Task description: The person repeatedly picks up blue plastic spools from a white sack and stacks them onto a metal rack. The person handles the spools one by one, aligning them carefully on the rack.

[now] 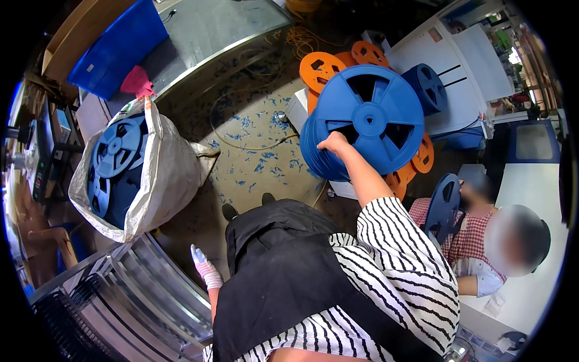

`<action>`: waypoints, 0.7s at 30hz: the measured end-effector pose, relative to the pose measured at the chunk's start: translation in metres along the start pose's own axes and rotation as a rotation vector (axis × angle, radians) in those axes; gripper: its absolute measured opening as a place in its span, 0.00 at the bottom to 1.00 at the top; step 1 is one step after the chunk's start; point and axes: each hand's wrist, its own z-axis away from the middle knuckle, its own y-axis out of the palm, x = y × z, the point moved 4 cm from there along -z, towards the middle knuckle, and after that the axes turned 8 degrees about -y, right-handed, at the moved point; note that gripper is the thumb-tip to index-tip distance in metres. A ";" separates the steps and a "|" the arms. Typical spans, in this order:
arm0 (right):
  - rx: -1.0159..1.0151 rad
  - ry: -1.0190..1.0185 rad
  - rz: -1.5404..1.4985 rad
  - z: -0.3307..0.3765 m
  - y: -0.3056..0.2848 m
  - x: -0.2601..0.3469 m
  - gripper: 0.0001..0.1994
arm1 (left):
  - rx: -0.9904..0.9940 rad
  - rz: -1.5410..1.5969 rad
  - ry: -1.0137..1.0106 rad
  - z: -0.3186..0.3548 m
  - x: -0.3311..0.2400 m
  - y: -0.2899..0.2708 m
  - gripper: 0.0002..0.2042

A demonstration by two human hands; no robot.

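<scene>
My right hand [335, 145] reaches out to a stack of large blue plastic reels. Its fingers are bent round the near-left rim of the top reel [369, 119], beside one of the cut-out openings. Below that one, the edges of more blue reels [310, 148] show. My left hand [207, 269], in a pale glove with a pinkish cuff, hangs low by my side with its fingers stretched out, holding nothing. To the left stands a large white woven sack [172, 181] with several blue reels [117, 148] inside its open mouth.
Orange reels [321, 71] lie around the blue stack, and a smaller blue spool [427, 88] sits behind it. At right, a co-worker holds a blue reel [443, 205]. A metal rack [151, 283] is at lower left, a blue bin [120, 51] upper left. Blue scraps and a hose [253, 146] lie on the floor.
</scene>
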 end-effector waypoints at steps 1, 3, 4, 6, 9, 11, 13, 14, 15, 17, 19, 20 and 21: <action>-0.012 -0.004 0.016 0.007 -0.003 -0.002 0.25 | -0.001 -0.010 0.009 -0.004 0.002 0.000 0.25; -0.019 -0.051 0.027 0.013 -0.004 0.000 0.27 | -0.015 -0.097 0.111 -0.011 0.010 -0.010 0.25; 0.005 -0.054 0.033 0.020 -0.010 0.005 0.27 | -0.025 -0.089 0.105 -0.011 0.010 -0.011 0.25; -0.005 -0.078 0.061 0.036 -0.021 0.007 0.27 | -0.018 -0.044 0.082 -0.012 0.008 -0.005 0.25; -0.057 -0.019 0.038 0.048 -0.029 -0.015 0.27 | 0.021 -0.119 0.109 -0.013 0.000 0.007 0.24; -0.054 -0.059 -0.005 0.060 -0.036 -0.020 0.29 | 0.036 -0.115 0.093 -0.013 -0.003 0.013 0.23; -0.104 -0.121 -0.008 0.075 -0.044 -0.012 0.31 | 0.059 -0.122 0.041 -0.018 0.003 0.015 0.23; -0.072 -0.081 -0.078 0.082 -0.052 -0.012 0.32 | 0.060 -0.180 0.098 -0.021 0.003 0.017 0.24; -0.100 -0.117 -0.114 0.091 -0.066 -0.004 0.33 | 0.075 -0.173 0.104 -0.026 0.006 0.023 0.24; -0.145 -0.176 -0.198 0.105 -0.081 -0.004 0.34 | 0.110 -0.179 0.117 -0.037 0.015 0.033 0.24; -0.116 -0.205 -0.341 0.102 -0.092 -0.017 0.35 | 0.166 -0.182 0.096 -0.042 0.005 0.046 0.24; -0.106 -0.227 -0.366 0.105 -0.098 -0.016 0.34 | 0.178 -0.175 0.112 -0.046 0.002 0.051 0.24; -0.102 -0.252 -0.384 0.107 -0.106 -0.013 0.34 | 0.191 -0.159 0.127 -0.051 0.002 0.060 0.24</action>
